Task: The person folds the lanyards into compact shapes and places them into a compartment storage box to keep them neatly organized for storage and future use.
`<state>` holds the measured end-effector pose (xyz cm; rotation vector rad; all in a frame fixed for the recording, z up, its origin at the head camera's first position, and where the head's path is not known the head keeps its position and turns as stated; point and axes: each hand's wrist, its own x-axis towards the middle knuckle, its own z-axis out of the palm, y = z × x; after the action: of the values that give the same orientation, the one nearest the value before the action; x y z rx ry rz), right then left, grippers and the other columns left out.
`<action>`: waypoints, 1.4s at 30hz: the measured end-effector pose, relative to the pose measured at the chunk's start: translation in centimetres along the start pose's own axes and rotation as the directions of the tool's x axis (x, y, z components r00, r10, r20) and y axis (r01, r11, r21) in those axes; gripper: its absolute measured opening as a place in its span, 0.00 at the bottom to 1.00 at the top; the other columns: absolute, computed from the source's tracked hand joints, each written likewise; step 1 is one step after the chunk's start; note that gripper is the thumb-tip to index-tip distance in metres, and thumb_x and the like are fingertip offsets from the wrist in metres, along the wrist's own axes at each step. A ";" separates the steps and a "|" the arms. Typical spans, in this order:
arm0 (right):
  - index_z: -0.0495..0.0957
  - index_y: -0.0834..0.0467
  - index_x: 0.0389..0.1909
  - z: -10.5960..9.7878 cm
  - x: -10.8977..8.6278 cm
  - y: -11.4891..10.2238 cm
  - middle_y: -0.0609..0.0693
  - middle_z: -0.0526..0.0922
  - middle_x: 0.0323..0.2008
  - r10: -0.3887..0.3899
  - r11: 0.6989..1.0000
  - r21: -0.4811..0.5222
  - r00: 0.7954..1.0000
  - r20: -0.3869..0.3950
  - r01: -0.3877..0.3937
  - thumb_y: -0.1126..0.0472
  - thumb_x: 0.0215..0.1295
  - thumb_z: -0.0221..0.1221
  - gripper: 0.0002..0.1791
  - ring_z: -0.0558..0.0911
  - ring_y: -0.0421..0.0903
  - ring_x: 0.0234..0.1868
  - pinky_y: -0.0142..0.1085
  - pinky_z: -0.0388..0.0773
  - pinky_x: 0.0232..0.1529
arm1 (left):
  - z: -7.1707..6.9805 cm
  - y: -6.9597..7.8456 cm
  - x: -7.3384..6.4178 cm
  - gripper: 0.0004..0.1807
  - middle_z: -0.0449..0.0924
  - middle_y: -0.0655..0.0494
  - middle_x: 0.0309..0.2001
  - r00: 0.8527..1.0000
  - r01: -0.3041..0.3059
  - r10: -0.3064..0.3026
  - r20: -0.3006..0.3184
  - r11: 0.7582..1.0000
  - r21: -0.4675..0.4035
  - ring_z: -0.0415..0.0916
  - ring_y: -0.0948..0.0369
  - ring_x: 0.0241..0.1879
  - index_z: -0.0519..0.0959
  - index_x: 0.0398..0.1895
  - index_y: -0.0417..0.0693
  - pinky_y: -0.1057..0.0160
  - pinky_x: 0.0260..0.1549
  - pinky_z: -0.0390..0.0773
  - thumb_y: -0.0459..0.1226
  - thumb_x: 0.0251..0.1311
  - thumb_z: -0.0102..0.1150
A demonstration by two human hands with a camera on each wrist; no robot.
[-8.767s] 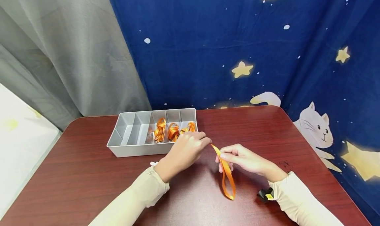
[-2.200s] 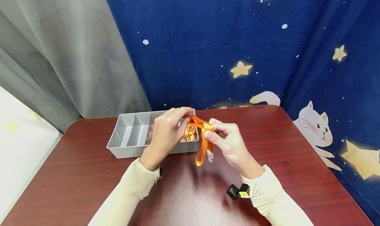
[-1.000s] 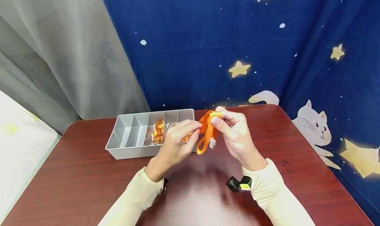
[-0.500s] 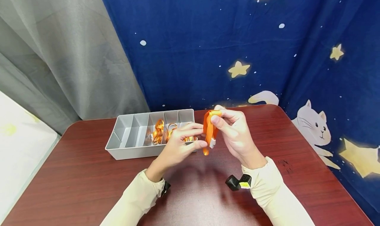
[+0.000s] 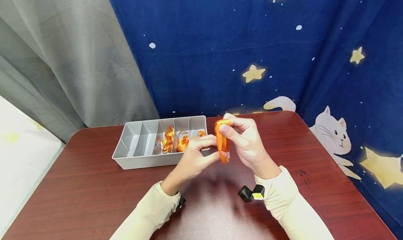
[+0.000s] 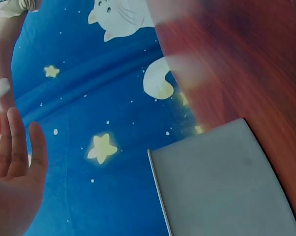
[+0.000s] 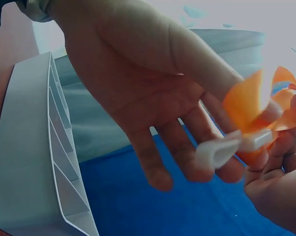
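An orange lanyard [image 5: 223,142] hangs in folded loops above the table, to the right of the grey divided tray [image 5: 141,161]. My right hand [image 5: 250,143] pinches its folded top between thumb and fingers. My left hand [image 5: 193,159] meets the lower loops from the left: its thumb crosses the strap, while its other fingers reach out fairly straight. In the right wrist view, a white plastic clip [image 7: 219,151] dangles in front of the left fingertips, beside the orange folds. The left wrist view catches the left hand [image 6: 20,182] with fingers extended; most of the lanyard is out of that frame.
More orange lanyards [image 5: 168,140] lie in the tray's three right compartments; its two left ones hold nothing visible. The dark red table [image 5: 94,194] ends at a blue starry curtain [image 5: 204,58] and a grey curtain [image 5: 75,58]. Black cameras [image 5: 247,193] sit on both wrists.
The lanyard has gone from one long hanging loop to a short folded bundle in my right hand. My left hand has just shifted right, its thumb moving onto the lower loops.
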<state>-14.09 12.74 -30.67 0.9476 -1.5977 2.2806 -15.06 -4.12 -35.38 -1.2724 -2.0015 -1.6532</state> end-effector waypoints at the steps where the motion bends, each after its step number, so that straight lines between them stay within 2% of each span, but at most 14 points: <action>1: 0.88 0.53 0.33 0.0 0.0 0.1 0.49 0.75 0.27 0.000 1.000 -0.003 1.000 0.002 0.000 0.62 0.63 0.67 0.03 0.72 0.45 0.32 0.32 0.70 0.34 | 0.2 0.0 0.0 0.07 0.83 0.52 0.36 1.000 0.013 -0.013 -0.004 1.000 -0.008 0.78 0.59 0.39 0.85 0.39 0.41 0.55 0.43 0.78 0.28 0.57 0.69; 3: 0.88 0.52 0.33 0.0 0.0 0.1 0.49 0.75 0.27 0.005 1.000 -0.012 1.000 0.000 -0.005 0.61 0.63 0.67 0.02 0.72 0.45 0.32 0.32 0.71 0.35 | 0.4 0.1 -0.1 0.06 0.83 0.52 0.34 0.999 0.036 -0.037 -0.022 0.999 -0.019 0.78 0.59 0.37 0.85 0.37 0.41 0.55 0.40 0.78 0.28 0.57 0.69; 8: 0.88 0.51 0.32 0.0 0.1 0.0 0.49 0.75 0.27 0.024 0.999 -0.037 1.000 -0.007 -0.024 0.61 0.63 0.67 0.03 0.73 0.45 0.33 0.32 0.71 0.35 | 0.8 0.2 -0.3 0.03 0.84 0.52 0.30 0.993 0.089 -0.091 -0.073 0.995 -0.033 0.77 0.60 0.33 0.85 0.36 0.40 0.63 0.37 0.78 0.27 0.59 0.67; 12: 0.88 0.53 0.31 -0.4 0.2 -0.2 0.50 0.75 0.27 0.004 0.999 -0.034 1.000 -0.017 -0.005 0.62 0.63 0.67 0.03 0.73 0.46 0.33 0.32 0.72 0.34 | 0.7 0.3 -0.5 0.05 0.85 0.49 0.32 0.989 0.120 -0.126 -0.084 0.991 -0.066 0.79 0.62 0.34 0.84 0.38 0.36 0.64 0.39 0.81 0.25 0.60 0.63; 16: 0.87 0.55 0.31 -0.7 0.3 -0.4 0.50 0.76 0.28 0.001 1.000 -0.028 1.000 -0.025 -0.001 0.62 0.63 0.67 0.03 0.74 0.47 0.34 0.32 0.74 0.33 | 0.7 0.2 -0.7 0.07 0.85 0.44 0.33 0.990 0.117 -0.124 -0.074 0.989 -0.096 0.80 0.63 0.36 0.82 0.41 0.34 0.62 0.41 0.82 0.22 0.59 0.63; 21: 0.87 0.56 0.30 -0.9 0.1 -0.5 0.51 0.76 0.28 0.027 0.998 -0.050 0.999 -0.018 -0.028 0.63 0.64 0.66 0.04 0.74 0.48 0.34 0.33 0.74 0.35 | 0.7 0.0 -0.9 0.08 0.85 0.44 0.31 0.993 0.099 -0.105 -0.058 0.991 -0.094 0.80 0.61 0.34 0.83 0.40 0.35 0.62 0.40 0.82 0.23 0.56 0.67; 25: 0.87 0.57 0.29 -1.1 0.1 -0.6 0.51 0.76 0.28 0.040 0.995 -0.092 0.999 -0.016 -0.041 0.63 0.64 0.66 0.05 0.73 0.48 0.35 0.34 0.73 0.35 | 0.5 0.0 -0.9 0.08 0.85 0.47 0.31 0.992 0.104 -0.104 -0.071 0.995 -0.013 0.80 0.61 0.34 0.84 0.39 0.35 0.63 0.38 0.81 0.22 0.57 0.64; 30: 0.87 0.57 0.31 -1.4 0.1 -0.8 0.51 0.76 0.27 0.078 0.981 -0.176 0.997 -0.005 -0.077 0.66 0.65 0.65 0.04 0.73 0.49 0.34 0.35 0.70 0.38 | 0.3 -0.2 -0.6 0.08 0.86 0.53 0.32 0.992 0.110 -0.103 -0.068 0.988 0.105 0.80 0.62 0.33 0.84 0.39 0.38 0.64 0.38 0.81 0.23 0.59 0.62; 33: 0.86 0.60 0.31 -1.7 -0.1 -0.9 0.51 0.76 0.27 0.103 0.968 -0.232 0.995 0.007 -0.098 0.67 0.65 0.64 0.04 0.72 0.48 0.34 0.34 0.70 0.37 | 0.2 -0.4 -0.5 0.06 0.85 0.54 0.32 0.994 0.083 -0.067 -0.081 0.973 0.213 0.80 0.63 0.33 0.84 0.38 0.39 0.64 0.38 0.81 0.25 0.60 0.63; 37: 0.82 0.64 0.29 -1.8 -0.2 -1.0 0.52 0.74 0.27 0.103 0.952 -0.292 0.994 0.032 -0.089 0.69 0.65 0.63 0.05 0.71 0.48 0.33 0.33 0.69 0.33 | 0.1 -0.6 -0.4 0.05 0.83 0.54 0.31 0.992 0.052 -0.008 -0.128 0.937 0.346 0.78 0.63 0.33 0.84 0.37 0.39 0.64 0.38 0.80 0.26 0.59 0.64; 39: 0.82 0.66 0.30 -1.8 -0.3 -1.1 0.52 0.74 0.27 0.097 0.946 -0.313 0.995 0.038 -0.080 0.69 0.64 0.64 0.05 0.71 0.48 0.33 0.33 0.70 0.33 | 0.0 -0.6 -0.3 0.04 0.82 0.54 0.30 0.988 0.051 0.009 -0.155 0.925 0.378 0.78 0.63 0.32 0.84 0.36 0.39 0.64 0.36 0.79 0.26 0.59 0.65; 42: 0.82 0.67 0.31 -1.8 -0.4 -1.1 0.52 0.74 0.28 0.095 0.939 -0.334 0.995 0.040 -0.076 0.69 0.64 0.64 0.04 0.72 0.48 0.33 0.32 0.71 0.33 | 0.0 -0.5 -0.3 0.03 0.82 0.54 0.28 0.982 0.062 0.010 -0.189 0.926 0.371 0.78 0.63 0.29 0.84 0.35 0.39 0.65 0.33 0.79 0.27 0.59 0.65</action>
<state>-13.94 14.85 -30.43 0.8743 -2.0017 1.9578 -15.28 -4.25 -35.92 -0.9199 -2.0923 -1.2596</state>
